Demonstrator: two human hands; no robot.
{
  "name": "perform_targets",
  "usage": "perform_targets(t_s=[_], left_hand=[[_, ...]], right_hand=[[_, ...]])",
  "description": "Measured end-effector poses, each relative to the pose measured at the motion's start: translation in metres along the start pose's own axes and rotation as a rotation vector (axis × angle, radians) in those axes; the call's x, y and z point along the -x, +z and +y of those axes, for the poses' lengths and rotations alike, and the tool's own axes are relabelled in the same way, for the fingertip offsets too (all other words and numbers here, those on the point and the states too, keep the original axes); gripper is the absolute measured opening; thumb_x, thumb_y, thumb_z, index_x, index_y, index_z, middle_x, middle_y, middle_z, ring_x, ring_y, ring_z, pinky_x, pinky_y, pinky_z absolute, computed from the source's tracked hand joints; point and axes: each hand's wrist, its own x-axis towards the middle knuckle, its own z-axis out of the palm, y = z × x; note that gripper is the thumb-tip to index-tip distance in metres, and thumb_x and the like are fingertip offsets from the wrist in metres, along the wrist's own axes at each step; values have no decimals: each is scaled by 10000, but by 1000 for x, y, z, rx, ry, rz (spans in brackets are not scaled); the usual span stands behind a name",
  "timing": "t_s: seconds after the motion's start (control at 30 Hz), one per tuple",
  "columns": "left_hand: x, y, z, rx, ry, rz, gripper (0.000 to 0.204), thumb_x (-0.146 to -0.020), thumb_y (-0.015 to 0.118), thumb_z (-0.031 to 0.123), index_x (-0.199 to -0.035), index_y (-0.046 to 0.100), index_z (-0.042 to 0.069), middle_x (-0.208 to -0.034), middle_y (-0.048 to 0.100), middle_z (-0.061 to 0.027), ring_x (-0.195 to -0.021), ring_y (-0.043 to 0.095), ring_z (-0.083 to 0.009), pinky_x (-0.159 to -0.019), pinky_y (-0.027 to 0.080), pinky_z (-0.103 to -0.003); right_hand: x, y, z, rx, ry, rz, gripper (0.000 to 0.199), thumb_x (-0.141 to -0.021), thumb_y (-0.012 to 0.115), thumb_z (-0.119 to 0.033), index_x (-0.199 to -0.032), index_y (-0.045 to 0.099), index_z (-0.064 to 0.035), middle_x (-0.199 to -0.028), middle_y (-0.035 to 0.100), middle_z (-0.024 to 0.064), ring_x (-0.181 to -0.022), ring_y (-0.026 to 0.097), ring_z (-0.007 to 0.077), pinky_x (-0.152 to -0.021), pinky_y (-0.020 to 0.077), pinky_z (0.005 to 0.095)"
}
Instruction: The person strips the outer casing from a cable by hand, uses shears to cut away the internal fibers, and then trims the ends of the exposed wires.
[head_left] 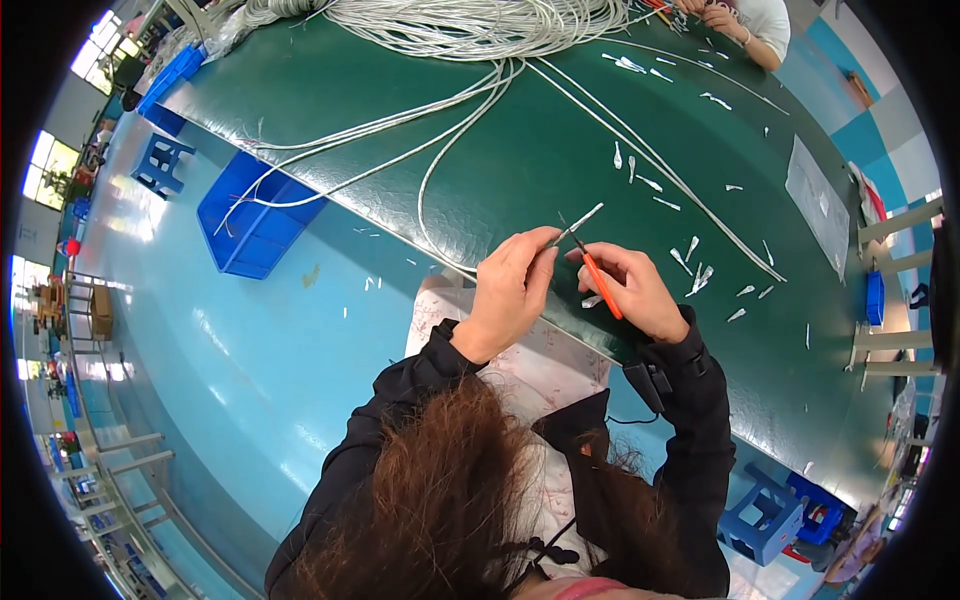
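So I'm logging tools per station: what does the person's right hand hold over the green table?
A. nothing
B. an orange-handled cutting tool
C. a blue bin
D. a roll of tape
B: the right hand grips an orange-handled cutting tool, its tip at the white cable end pinched by the left hand.

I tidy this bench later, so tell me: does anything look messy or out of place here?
Yes. Small white cable scraps lie scattered over the green table, and a few on the blue floor. Several white cables hang off the table edge into a blue bin.
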Motion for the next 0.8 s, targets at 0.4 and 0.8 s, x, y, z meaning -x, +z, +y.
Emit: perform_targets(t_s=[0.4, 0.8], left_hand=[[4, 3, -7, -155, 241, 44, 237, -789, 610, -62, -1016, 557, -20, -799, 577, -125, -665, 549, -289, -593, 449, -366], [3, 5, -6, -136, 240, 48, 245, -776, 611, -82, -1010, 555, -33, -782, 571, -125, -656, 540, -283, -603, 446, -358]], right_hand=[[2, 5, 6, 274, -51, 82, 263, -851, 588, -57, -1093, 594, 48, -816, 610, 31, -714, 558, 84, -659, 472, 227], [-3, 0, 9, -39, -11, 21, 311, -823, 670, -174, -1029, 617, 53, -750, 617, 112, -600, 552, 154, -566, 431, 277]])
